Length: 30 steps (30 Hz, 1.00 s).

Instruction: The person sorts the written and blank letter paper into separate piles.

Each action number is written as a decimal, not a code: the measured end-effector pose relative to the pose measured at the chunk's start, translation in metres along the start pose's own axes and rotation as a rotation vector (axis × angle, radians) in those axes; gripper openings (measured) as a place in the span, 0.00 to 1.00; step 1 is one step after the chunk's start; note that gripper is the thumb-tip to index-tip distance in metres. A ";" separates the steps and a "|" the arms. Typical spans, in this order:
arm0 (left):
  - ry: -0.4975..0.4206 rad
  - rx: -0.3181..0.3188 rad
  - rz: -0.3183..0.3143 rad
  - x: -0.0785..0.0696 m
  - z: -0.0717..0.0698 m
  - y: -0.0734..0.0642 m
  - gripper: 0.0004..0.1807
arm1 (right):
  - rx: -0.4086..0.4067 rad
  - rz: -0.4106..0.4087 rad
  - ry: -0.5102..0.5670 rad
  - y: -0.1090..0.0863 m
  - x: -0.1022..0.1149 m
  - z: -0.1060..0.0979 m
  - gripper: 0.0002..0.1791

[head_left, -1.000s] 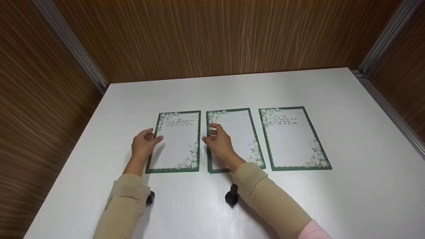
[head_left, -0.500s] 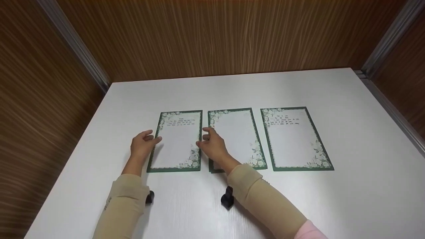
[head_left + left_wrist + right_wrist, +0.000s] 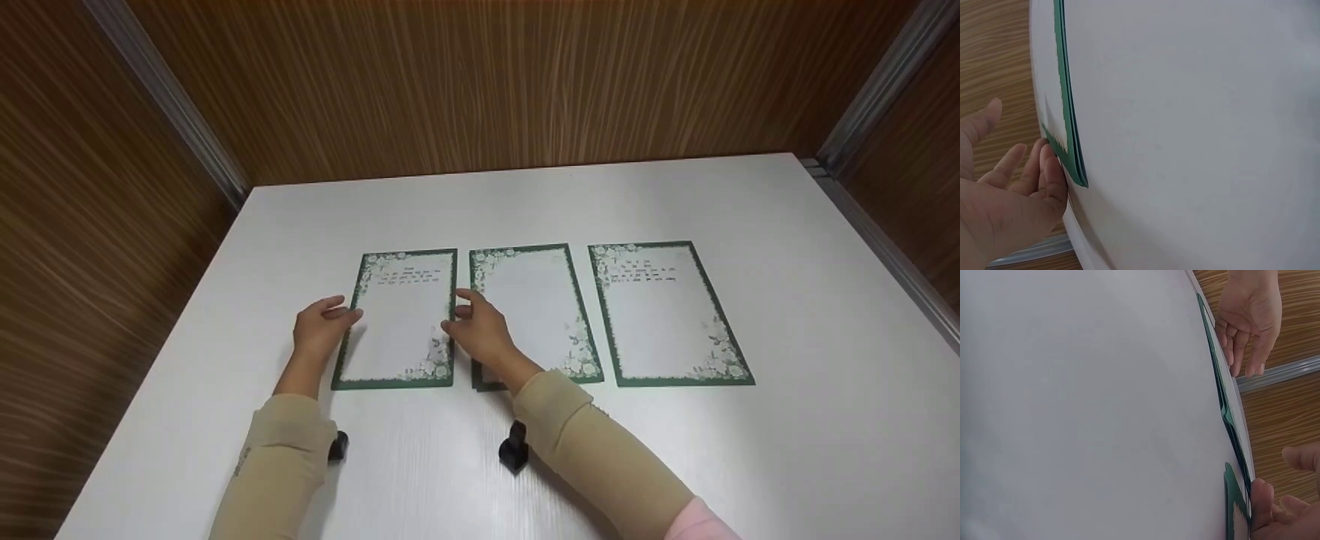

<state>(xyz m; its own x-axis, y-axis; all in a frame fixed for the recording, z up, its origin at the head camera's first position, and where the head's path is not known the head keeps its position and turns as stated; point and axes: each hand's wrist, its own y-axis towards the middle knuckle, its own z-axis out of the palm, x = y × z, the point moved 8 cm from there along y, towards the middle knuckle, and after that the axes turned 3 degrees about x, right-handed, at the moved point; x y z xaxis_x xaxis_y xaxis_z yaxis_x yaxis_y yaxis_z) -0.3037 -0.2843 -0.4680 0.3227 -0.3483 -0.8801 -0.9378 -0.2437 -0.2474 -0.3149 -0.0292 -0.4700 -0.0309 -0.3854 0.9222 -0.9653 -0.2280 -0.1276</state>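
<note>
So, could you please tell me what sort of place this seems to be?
Probably a partitioned booth or workstation: wood-grain panels rise on three sides of a white table, with metal strips at two corners.

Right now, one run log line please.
left hand: at left sheet, left edge | right hand: at its right edge | middle sheet, right sheet: on table

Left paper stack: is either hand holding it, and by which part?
Nothing is gripped: the left hand and right hand flank the left paper stack at its long edges, thumbs apart from the fingers. Contact is unclear.
</note>
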 end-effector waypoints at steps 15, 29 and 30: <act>-0.111 -0.069 0.054 -0.003 -0.006 -0.002 0.24 | -0.020 -0.055 0.082 -0.001 0.003 -0.003 0.31; -0.130 -0.059 0.078 -0.005 -0.002 -0.005 0.25 | -0.088 -0.031 0.143 0.002 -0.002 -0.009 0.29; -0.140 -0.048 0.073 -0.005 0.000 -0.005 0.25 | -0.097 -0.022 0.145 0.002 -0.003 -0.010 0.29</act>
<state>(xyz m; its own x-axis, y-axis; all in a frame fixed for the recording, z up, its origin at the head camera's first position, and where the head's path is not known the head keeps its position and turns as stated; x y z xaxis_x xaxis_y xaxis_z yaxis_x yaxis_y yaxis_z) -0.3009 -0.2818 -0.4625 0.2294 -0.2376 -0.9439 -0.9499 -0.2663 -0.1638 -0.3197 -0.0194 -0.4697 -0.0400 -0.2463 0.9684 -0.9864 -0.1449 -0.0776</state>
